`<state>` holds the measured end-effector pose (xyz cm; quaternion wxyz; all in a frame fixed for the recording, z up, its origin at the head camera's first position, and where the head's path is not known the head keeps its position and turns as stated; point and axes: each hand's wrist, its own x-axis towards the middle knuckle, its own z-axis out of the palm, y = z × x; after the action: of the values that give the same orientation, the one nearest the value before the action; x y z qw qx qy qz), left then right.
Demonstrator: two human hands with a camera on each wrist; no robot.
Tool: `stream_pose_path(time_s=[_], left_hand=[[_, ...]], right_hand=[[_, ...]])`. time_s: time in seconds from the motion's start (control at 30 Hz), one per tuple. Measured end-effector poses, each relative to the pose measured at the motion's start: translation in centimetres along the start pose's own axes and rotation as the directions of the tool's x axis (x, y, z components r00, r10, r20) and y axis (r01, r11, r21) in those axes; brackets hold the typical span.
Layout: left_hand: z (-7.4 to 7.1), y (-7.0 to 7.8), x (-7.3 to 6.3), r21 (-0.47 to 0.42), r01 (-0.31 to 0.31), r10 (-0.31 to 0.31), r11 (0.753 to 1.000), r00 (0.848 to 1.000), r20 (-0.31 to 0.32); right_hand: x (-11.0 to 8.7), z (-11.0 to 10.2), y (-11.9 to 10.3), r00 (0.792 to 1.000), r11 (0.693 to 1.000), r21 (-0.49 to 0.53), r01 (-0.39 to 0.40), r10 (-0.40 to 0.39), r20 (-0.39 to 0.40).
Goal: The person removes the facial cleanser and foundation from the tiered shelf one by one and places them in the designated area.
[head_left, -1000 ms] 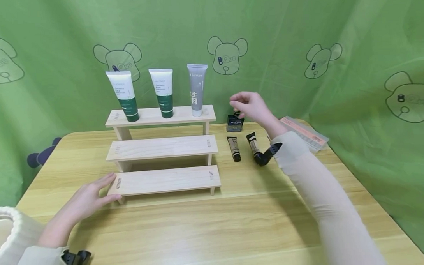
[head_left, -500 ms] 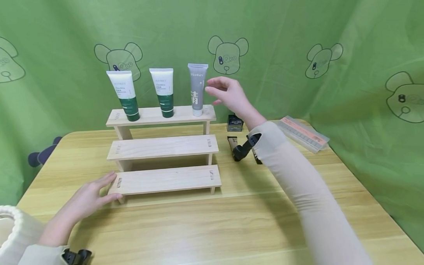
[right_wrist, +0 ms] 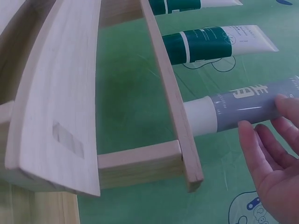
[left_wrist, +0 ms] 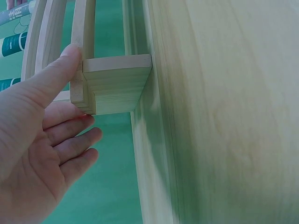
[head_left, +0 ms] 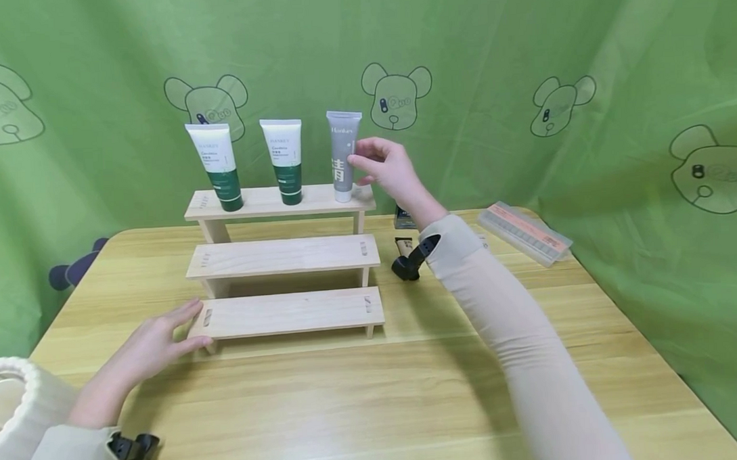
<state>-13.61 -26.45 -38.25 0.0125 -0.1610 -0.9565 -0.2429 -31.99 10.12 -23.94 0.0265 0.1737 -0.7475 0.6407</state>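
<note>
Far left: white basket (head_left: 51,400), scalloped rim, cut off by the edge of the view; pale inner surface visible, contents cannot be made out. Left hand (head_left: 144,349) just beyond it, thumb and forefinger pinching the left end of the lowest tier of a three-tier wooden stand (head_left: 284,255); its remaining fingers loosely spread below, per left wrist view.

Top tier, left to right: green-and-white tube (head_left: 216,164), leaning slightly left; second tube (head_left: 283,158), same colouring, nearly upright; grey tube (head_left: 342,146) near the right end. All three stand on their caps, crimped ends up; contents hidden inside.

Grey tube: matte grey body, white cap, broad flat seam, large pale character on the front, smaller lettering above. Right hand (head_left: 393,169) at its right side, thumb overlapping the front, fingers bent alongside; cannot tell whether they pinch it.

Right of stand, on counter (head_left: 350,406): dark bottle (head_left: 403,219) and small beige tube (head_left: 403,244), both partly hidden by the arm. Farther right: flat clear case (head_left: 523,232), pink label, ribbed rows inside; detail too small.
</note>
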Motion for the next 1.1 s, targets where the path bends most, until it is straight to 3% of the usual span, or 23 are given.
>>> stream_pose_path(time_s=[0.6,1.1], left_hand=[[0.0,0.1,-0.1,-0.003,0.006,-0.006,1.000,1.000,-0.002],[-0.1,0.3,-0.1,-0.017,0.018,-0.018,1.000,1.000,0.002]], right_hand=[[-0.5,0.1,0.0,0.999,0.999,0.044,0.008,-0.006,-0.033],[-3.9,-3.4,0.5,0.999,0.998,0.058,-0.015,0.017,-0.040]])
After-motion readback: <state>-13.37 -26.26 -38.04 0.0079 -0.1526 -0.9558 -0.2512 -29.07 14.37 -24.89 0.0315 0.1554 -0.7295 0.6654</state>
